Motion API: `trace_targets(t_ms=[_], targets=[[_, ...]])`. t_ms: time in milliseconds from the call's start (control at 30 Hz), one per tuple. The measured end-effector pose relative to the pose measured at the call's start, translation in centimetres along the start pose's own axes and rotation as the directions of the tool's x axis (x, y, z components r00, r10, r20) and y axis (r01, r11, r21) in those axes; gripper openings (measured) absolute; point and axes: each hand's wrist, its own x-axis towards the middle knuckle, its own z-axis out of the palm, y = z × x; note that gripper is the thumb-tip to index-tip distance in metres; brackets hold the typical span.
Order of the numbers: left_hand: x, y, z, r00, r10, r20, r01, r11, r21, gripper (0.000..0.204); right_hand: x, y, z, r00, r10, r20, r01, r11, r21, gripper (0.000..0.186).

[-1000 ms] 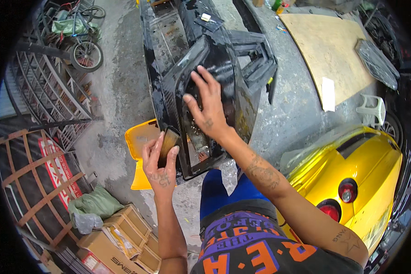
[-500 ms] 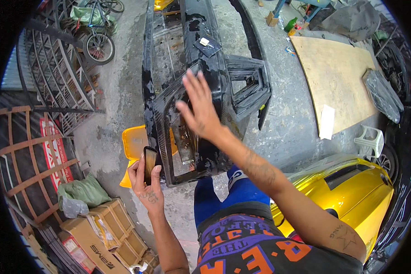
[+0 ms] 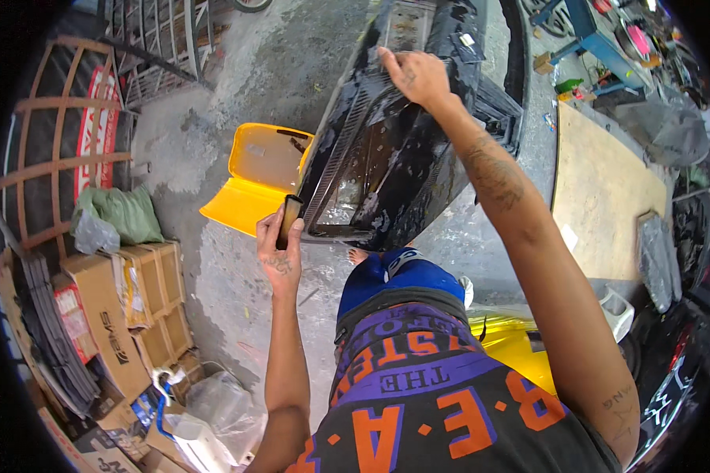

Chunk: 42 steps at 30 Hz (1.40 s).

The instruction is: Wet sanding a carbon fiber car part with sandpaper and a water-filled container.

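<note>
A glossy black carbon-fibre body part (image 3: 394, 173), with an inner recess, patchy surface and ridged trim, fills the upper middle. My left hand (image 3: 280, 244) is closed on a narrow dark block (image 3: 290, 211) with a tan face, beside the part's lower left corner. My right hand (image 3: 418, 79) is open, resting on the upper part of the black piece with its fingers slightly bent. A yellow plastic piece (image 3: 241, 201), with a paler inner face, lies on the floor left of the part.
Cardboard boxes (image 3: 118, 315), a green sack (image 3: 130, 209) and metal frames (image 3: 162, 47) are at the left. A plywood sheet (image 3: 603, 189), a blue stand (image 3: 596, 55) and a dark slab (image 3: 655, 260) are at the right. A glossy yellow car body (image 3: 513, 355) is behind my right arm.
My view has swung, and the black part sits higher and further right. My right hand has slid up and away along it. My left hand still holds the block.
</note>
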Motion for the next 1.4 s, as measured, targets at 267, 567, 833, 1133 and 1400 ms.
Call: trace_targets(t_ms=[267, 567, 833, 1133, 1400], targets=[[-5.8, -4.9, -0.5, 0.989, -0.114, 0.099, 0.116, 0.993, -0.009, 0.036, 1.5, 1.8, -0.5, 0.975, 0.045, 0.216, -0.038, 0.999, -0.034, 0.057], [-9.1, -6.5, 0.1, 0.965, -0.257, -0.049, 0.256, 0.966, -0.019, 0.037, 1.3, 3.1, 0.0, 0.961, -0.062, 0.270, 0.104, 0.984, -0.143, 0.046], [-12.4, -4.6, 4.6, 0.915, -0.347, -0.204, 0.370, 0.925, 0.084, 0.045, 2.0, 4.9, 0.1, 0.877, -0.402, 0.263, 0.425, 0.905, -0.034, 0.061], [-15.1, 2.2, 13.6, 0.693, -0.613, -0.380, 0.633, 0.769, -0.086, 0.042, 3.6, 4.1, 2.0, 0.876, -0.334, 0.347, 0.310, 0.943, 0.124, 0.063], [-10.5, 4.5, 18.5, 0.377, -0.863, -0.335, 0.168, 0.420, -0.892, 0.042, 5.6, 6.2, 1.6, 0.636, -0.647, 0.420, 0.686, 0.724, 0.077, 0.044]])
